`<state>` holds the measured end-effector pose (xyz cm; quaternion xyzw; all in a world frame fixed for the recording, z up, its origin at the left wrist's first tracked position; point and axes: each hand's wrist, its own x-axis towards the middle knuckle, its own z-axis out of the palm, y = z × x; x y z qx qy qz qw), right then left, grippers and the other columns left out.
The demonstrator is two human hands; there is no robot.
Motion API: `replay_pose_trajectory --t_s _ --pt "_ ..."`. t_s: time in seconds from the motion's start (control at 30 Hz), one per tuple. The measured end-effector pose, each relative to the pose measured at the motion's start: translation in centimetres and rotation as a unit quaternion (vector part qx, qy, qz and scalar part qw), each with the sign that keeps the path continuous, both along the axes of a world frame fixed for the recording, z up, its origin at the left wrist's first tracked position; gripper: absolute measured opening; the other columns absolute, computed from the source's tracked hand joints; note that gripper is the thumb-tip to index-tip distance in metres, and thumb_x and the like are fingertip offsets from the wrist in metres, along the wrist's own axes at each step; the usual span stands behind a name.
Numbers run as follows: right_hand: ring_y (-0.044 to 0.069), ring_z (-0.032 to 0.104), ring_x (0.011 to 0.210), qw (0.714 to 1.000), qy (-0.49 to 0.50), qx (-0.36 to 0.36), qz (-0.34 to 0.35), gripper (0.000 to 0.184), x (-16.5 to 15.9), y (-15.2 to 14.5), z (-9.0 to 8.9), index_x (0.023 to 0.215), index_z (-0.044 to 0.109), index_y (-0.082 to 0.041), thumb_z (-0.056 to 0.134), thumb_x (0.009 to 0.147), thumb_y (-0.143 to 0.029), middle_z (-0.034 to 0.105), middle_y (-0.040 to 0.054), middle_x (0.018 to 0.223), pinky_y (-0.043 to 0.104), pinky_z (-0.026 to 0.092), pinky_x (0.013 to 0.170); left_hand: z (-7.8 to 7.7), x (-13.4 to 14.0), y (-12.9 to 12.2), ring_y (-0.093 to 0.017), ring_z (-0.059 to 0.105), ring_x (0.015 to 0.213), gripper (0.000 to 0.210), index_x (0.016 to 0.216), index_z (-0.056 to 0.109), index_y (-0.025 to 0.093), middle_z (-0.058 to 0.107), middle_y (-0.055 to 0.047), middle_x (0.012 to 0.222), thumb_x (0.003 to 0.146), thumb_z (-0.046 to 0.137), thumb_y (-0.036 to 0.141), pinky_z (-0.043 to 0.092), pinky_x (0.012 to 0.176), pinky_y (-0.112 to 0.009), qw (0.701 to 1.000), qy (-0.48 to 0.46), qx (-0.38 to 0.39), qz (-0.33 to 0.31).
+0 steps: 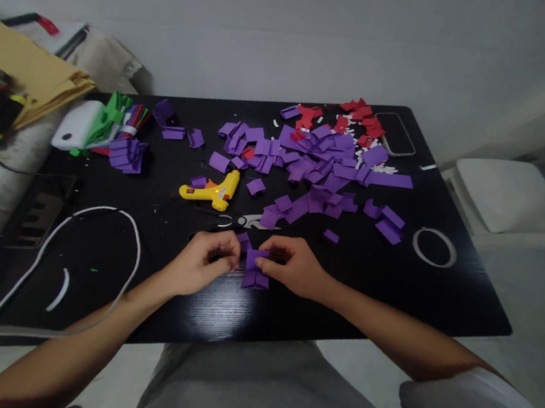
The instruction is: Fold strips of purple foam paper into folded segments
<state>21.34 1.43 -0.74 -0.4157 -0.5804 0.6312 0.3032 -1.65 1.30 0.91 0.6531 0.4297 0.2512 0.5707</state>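
Just above the table's near edge, my right hand point(295, 268) pinches a folded purple paper piece point(255, 280) between thumb and fingers. The piece shows a flat upper part and a creased lower part with a slit down its middle. My left hand point(211, 259) is close on the left, thumb and forefinger drawn together. Whatever it may hold is too small or hidden to make out. Another purple paper piece point(244, 241) lies right behind its fingertips; I cannot tell whether they touch it. Beyond my hands are scissors point(251, 221) and a yellow glue gun point(213, 191).
Loose purple paper pieces point(316, 160) are heaped at the back of the black table point(328, 327), with red paper pieces point(362, 113) behind. Bundled green strips point(110, 119) sit at the left. A white cable point(136, 248) loops across my left forearm. A tape ring point(434, 247) lies right.
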Motion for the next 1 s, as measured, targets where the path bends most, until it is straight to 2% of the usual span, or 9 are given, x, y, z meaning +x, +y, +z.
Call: replay_pose_trajectory --t_s 0.13,0.33,0.47,0.6,0.67,0.73,0.87,0.93,1.0 --pt "0.011 0.056 0.062 1.0 0.004 -0.021 0.015 0.015 -0.1 -0.2 0.0 0.083 0.073 -0.017 0.076 0.079 -0.031 0.065 -0.002 0.069 0.024 0.044 0.061 -0.2 0.3 -0.4 -0.011 0.05 0.061 0.019 0.084 0.064 0.015 0.059 0.002 0.069 0.093 0.063 0.032 0.041 0.058 -0.022 0.999 0.021 0.026 -0.017" --pt "0.01 0.056 0.061 0.999 0.018 -0.028 0.04 0.014 0.2 -0.1 0.0 0.081 0.072 -0.017 0.077 0.079 -0.031 0.064 -0.0029 0.067 0.024 0.044 0.061 -0.2 0.6 -0.5 -0.009 0.046 0.058 0.021 0.08 0.064 0.015 0.054 0.004 0.065 0.094 0.062 0.032 0.038 0.055 -0.02 0.999 0.002 0.024 -0.026" --pt "0.011 0.058 0.062 0.998 0.027 -0.039 0.044 0.014 0.5 0.4 0.2 0.078 0.07 -0.017 0.077 0.078 -0.029 0.067 -0.0022 0.068 0.024 0.047 0.063 -0.1 0.2 -0.3 -0.009 0.046 0.057 0.022 0.08 0.064 0.015 0.056 0.003 0.064 0.093 0.064 0.033 0.037 0.055 -0.02 1.0 0.013 0.013 -0.01" --pt "0.012 0.06 0.061 0.999 0.022 -0.027 0.007 0.013 0.8 0.9 0.3 0.076 0.067 -0.018 0.073 0.08 -0.028 0.067 -0.0012 0.066 0.026 0.048 0.063 0.1 -0.1 0.1 -0.009 0.049 0.057 0.02 0.079 0.063 0.015 0.058 0.003 0.064 0.092 0.064 0.031 0.04 0.056 -0.02 1.0 -0.008 0.01 0.025" --pt "0.013 0.063 0.066 0.999 0.031 -0.005 -0.015 0.011 0.8 0.9 0.3 0.081 0.067 -0.018 0.072 0.083 -0.028 0.068 0.0 0.071 0.028 0.052 0.068 0.1 -0.1 0.2 -0.01 0.052 0.058 0.02 0.079 0.063 0.016 0.06 0.003 0.063 0.093 0.065 0.03 0.043 0.058 -0.021 0.999 -0.021 0.008 0.031" --pt "0.016 0.068 0.079 0.998 0.05 0.033 -0.023 0.012 0.8 0.7 0.2 0.095 0.069 -0.019 0.072 0.084 -0.024 0.071 0.0022 0.085 0.031 0.057 0.078 0.1 -0.1 0.3 -0.01 0.054 0.058 0.02 0.08 0.063 0.016 0.061 0.003 0.063 0.093 0.065 0.031 0.044 0.059 -0.021 0.999 -0.024 0.002 0.035" --pt "0.019 0.07 0.101 0.99 0.084 0.106 0.029 0.045 0.7 0.1 0.0 0.123 0.064 -0.022 0.072 0.08 -0.013 0.071 0.0063 0.11 0.034 0.06 0.091 0.0 0.1 0.2 -0.011 0.057 0.059 0.021 0.08 0.064 0.016 0.062 0.002 0.063 0.093 0.066 0.032 0.047 0.061 -0.022 0.999 -0.029 -0.006 0.045" --pt "0.019 0.071 0.102 0.989 0.082 0.117 0.042 0.049 0.6 -0.1 -0.1 0.127 0.062 -0.022 0.074 0.081 -0.014 0.071 0.007 0.113 0.036 0.06 0.093 -0.2 0.2 0.1 -0.011 0.059 0.06 0.02 0.082 0.065 0.016 0.064 0.002 0.065 0.094 0.066 0.032 0.048 0.062 -0.022 0.998 -0.031 -0.012 0.046" --pt "0.019 0.072 0.097 0.991 0.075 0.109 0.033 0.046 0.5 -0.3 -0.1 0.125 0.063 -0.022 0.077 0.082 -0.018 0.072 0.0066 0.112 0.036 0.061 0.091 -0.4 0.3 0.0 -0.012 0.06 0.062 0.02 0.084 0.066 0.016 0.066 0.001 0.067 0.094 0.066 0.034 0.049 0.062 -0.023 0.998 -0.036 -0.016 0.041"
